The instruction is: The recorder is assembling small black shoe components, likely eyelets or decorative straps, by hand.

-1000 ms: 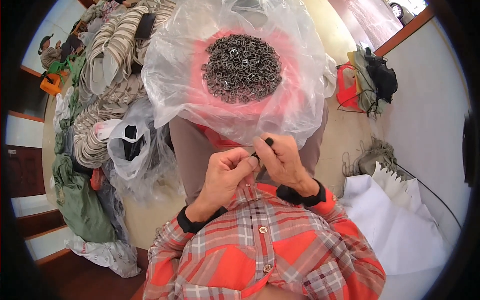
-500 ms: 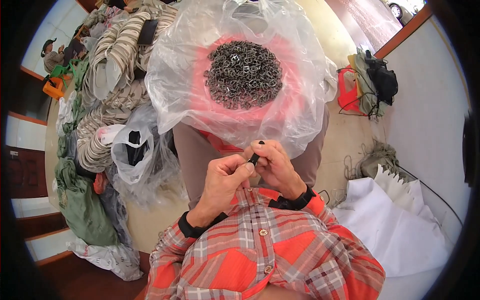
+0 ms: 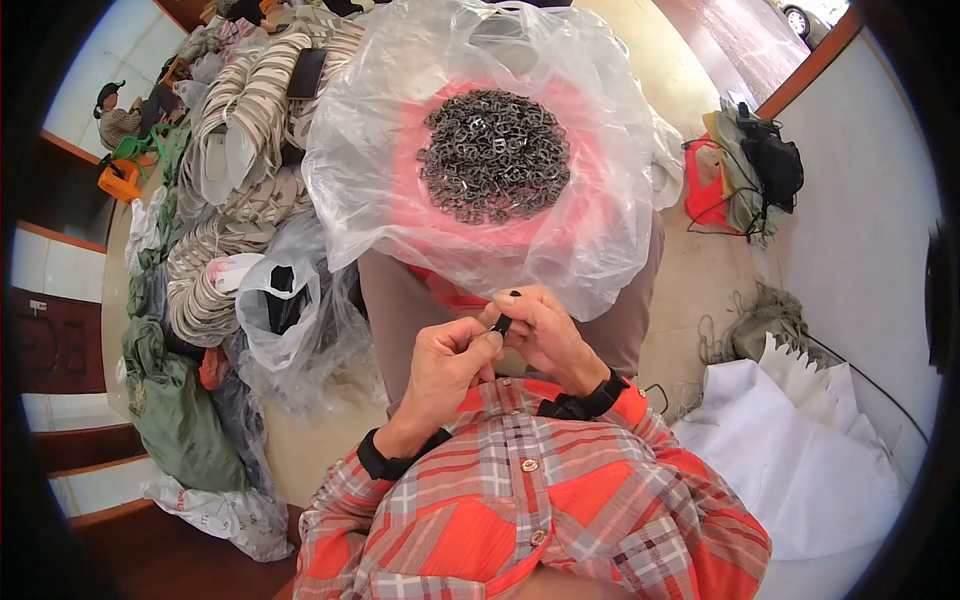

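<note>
In front of my chest, a short black strap is pinched between both hands. My left hand grips its lower part between thumb and curled fingers. My right hand closes on the upper part, and a black tip pokes out above its fingers. Whether a buckle sits on the strap is hidden by my fingers. Beyond my hands, a heap of small dark metal buckles lies on a clear plastic bag, spread over something red that shows through.
Left of my knees are bundled pale straps, a white plastic bag with black contents and a green cloth sack. White sheeting lies at the right by the wall. Far left, another person sits.
My view has shifted slightly, so the scene sits a little farther right. Both hands keep hold of the black strap; my right fingers now cover more of its upper part.
</note>
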`<action>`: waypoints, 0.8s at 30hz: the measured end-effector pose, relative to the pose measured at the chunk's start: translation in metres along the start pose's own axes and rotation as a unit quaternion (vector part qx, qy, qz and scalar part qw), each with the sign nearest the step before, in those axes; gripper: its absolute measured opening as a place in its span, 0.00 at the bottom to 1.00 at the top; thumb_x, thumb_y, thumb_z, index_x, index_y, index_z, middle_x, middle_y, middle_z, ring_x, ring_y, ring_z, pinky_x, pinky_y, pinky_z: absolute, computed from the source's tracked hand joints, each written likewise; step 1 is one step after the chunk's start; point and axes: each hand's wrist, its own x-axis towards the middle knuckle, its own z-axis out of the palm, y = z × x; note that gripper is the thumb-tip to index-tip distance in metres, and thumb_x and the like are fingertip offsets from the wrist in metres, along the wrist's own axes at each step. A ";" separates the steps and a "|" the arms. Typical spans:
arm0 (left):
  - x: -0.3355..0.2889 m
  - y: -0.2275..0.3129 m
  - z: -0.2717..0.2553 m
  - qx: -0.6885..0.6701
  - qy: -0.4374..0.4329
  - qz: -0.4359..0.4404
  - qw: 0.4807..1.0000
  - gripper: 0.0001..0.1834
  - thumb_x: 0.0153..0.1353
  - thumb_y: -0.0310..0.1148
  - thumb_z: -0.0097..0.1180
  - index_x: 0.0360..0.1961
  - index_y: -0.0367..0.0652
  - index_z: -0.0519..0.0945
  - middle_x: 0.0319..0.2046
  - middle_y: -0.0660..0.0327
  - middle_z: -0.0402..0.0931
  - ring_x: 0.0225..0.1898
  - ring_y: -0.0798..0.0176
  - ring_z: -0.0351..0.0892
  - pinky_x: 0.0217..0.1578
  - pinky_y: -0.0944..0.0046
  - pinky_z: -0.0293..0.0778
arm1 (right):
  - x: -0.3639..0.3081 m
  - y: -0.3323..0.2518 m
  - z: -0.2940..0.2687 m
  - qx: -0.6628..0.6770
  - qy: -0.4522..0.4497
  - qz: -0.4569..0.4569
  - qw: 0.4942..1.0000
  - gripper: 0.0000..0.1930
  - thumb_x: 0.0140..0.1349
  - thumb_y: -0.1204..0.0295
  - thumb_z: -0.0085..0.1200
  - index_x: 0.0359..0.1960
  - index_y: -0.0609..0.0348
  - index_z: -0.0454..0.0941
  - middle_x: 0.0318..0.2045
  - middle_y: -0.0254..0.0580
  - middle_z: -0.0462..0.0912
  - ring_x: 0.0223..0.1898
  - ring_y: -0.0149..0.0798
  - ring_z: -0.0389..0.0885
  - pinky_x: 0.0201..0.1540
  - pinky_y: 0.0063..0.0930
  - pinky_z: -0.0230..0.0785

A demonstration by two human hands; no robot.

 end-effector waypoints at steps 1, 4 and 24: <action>-0.001 0.000 0.000 0.000 0.002 0.001 1.000 0.10 0.57 0.30 0.52 0.21 0.37 0.76 0.14 0.68 0.69 0.16 0.79 0.64 0.17 0.76 0.57 | -0.001 0.000 0.000 -0.046 0.007 -0.014 0.999 0.14 0.61 0.70 0.46 0.17 0.59 0.72 0.15 0.23 0.65 0.16 0.18 0.55 0.18 0.15 0.46; -0.004 0.001 0.001 0.021 0.017 -0.003 1.000 0.10 0.57 0.29 0.51 0.20 0.37 0.75 0.14 0.68 0.70 0.15 0.78 0.64 0.17 0.76 0.58 | -0.004 -0.005 -0.003 -0.173 -0.003 -0.036 0.984 0.16 0.62 0.70 0.45 0.14 0.58 0.69 0.15 0.24 0.66 0.18 0.19 0.55 0.19 0.16 0.48; -0.009 -0.026 -0.027 0.273 0.012 0.249 0.929 0.05 0.56 0.26 0.53 0.31 0.34 0.74 0.21 0.56 0.71 0.19 0.69 0.69 0.20 0.69 0.64 | -0.014 -0.044 0.027 -0.621 -0.039 -0.348 0.701 0.10 0.44 0.75 0.56 0.31 0.61 0.73 0.33 0.44 0.73 0.40 0.46 0.70 0.44 0.36 0.63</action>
